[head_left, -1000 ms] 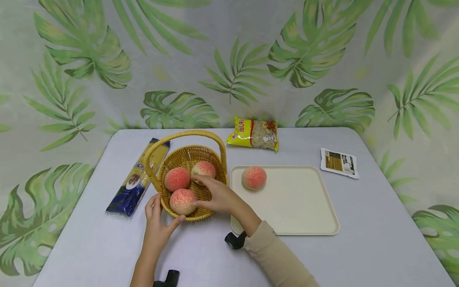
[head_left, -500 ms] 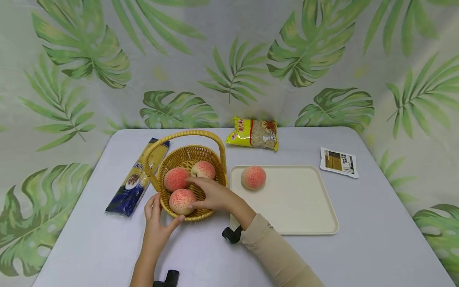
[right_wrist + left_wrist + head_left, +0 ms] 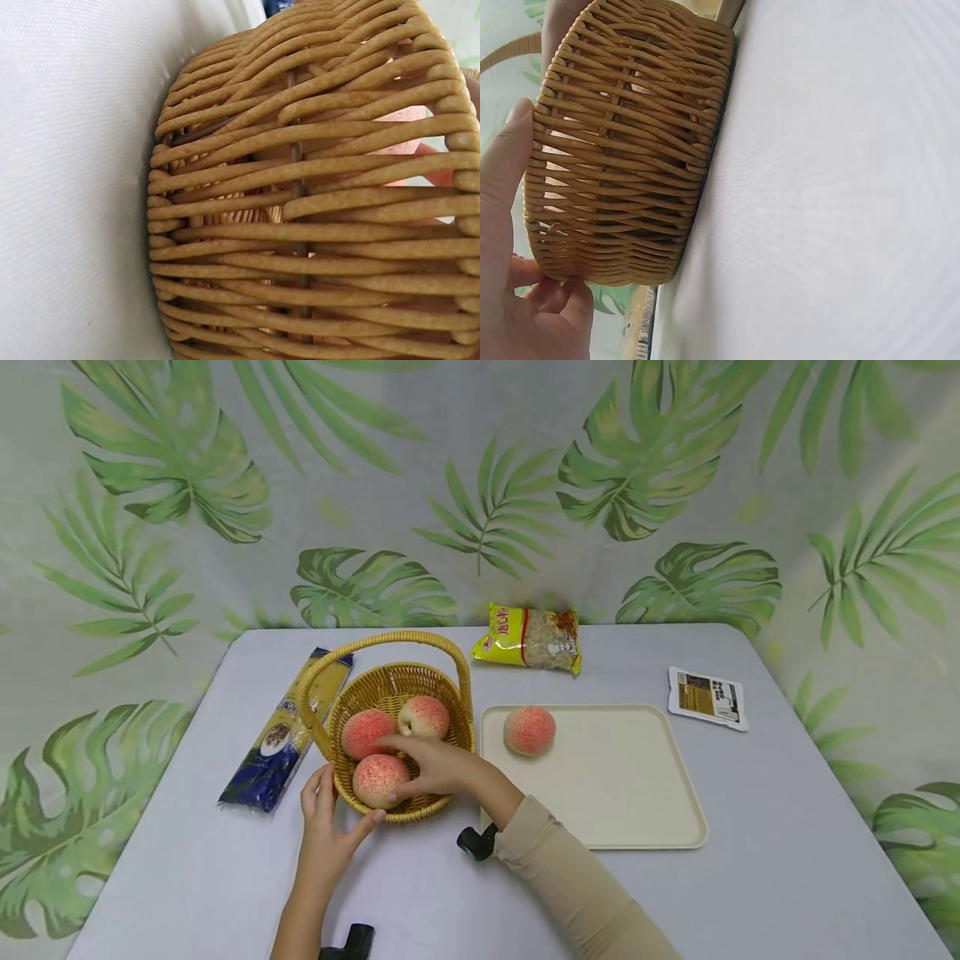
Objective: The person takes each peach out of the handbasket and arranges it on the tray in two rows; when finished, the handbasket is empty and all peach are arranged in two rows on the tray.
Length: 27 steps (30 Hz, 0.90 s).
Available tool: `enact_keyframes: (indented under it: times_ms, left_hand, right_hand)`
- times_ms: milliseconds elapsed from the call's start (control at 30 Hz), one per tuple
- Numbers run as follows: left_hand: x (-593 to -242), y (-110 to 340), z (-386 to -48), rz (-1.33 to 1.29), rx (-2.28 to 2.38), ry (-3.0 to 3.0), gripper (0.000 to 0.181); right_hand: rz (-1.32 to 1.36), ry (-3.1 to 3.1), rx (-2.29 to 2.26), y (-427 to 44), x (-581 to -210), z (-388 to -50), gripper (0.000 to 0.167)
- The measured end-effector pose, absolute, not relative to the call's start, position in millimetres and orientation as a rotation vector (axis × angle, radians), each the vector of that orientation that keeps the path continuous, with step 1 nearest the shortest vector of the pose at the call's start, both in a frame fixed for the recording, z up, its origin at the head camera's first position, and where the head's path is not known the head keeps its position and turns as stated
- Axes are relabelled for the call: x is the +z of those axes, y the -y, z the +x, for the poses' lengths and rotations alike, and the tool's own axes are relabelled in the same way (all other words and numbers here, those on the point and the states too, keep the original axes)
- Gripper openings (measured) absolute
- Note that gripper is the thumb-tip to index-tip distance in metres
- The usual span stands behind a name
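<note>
A wicker basket (image 3: 401, 679) with an arched handle stands on the left half of the table. Inside are three pink-and-cream peaches: a left peach (image 3: 367, 732), a rear right peach (image 3: 424, 717) and a front peach (image 3: 380, 779). My left hand (image 3: 328, 835) holds the basket's front left side, thumb on the rim; the left wrist view shows its fingers (image 3: 559, 304) against the weave. Reaching in over the right rim, my right hand (image 3: 435, 768) grips the front peach, thumb on its right and fingers behind it. The weave mostly hides this hand in the right wrist view.
A cream tray (image 3: 607, 785) to the basket's right bears another peach (image 3: 529, 731). Left of the basket lies a blue-and-gold pasta packet (image 3: 281, 743). At the back is a yellow food bag (image 3: 528, 639); a small white pouch (image 3: 707, 697) lies far right.
My right hand has moved left and closed in from the rear right peach onto the front peach, uncovering more of the rear right one. My left hand stays on the basket.
</note>
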State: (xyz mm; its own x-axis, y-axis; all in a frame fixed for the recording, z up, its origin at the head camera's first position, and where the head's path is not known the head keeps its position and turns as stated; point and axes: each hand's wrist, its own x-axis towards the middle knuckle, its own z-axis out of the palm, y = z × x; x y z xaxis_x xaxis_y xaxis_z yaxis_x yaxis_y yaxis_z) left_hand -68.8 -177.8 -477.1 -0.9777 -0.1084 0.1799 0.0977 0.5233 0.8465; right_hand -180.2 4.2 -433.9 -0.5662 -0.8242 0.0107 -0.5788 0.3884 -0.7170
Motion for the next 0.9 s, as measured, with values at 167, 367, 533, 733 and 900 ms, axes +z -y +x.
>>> enact_keyframes:
  times_ms: [167,367,533,733,900]
  left_hand:
    - [-477.4,177.9,-68.7,0.007,-1.446,2.547,0.096]
    - [-477.2,177.7,-68.7,0.002,-1.44,2.547,0.095]
    - [-477.5,178.1,-68.8,0.008,-1.448,2.549,0.096]
    - [-476.7,177.2,-69.3,0.011,-1.447,2.545,0.096]
    - [-476.1,177.0,-68.6,0.007,-1.459,2.543,0.095]
  right_hand:
    - [-1.17,-2.245,-0.992,-1.1,-435.2,-182.7,0.066]
    - [-1.15,-2.18,-0.995,1.6,-437.1,-185.6,0.064]
    - [-1.148,-2.133,-1.02,3.2,-438.8,-187.1,0.062]
    - [-1.185,-2.126,-1.046,2.6,-438.6,-186.9,0.059]
    - [-1.232,-2.134,-1.146,0.3,-436.4,-186.2,0.057]
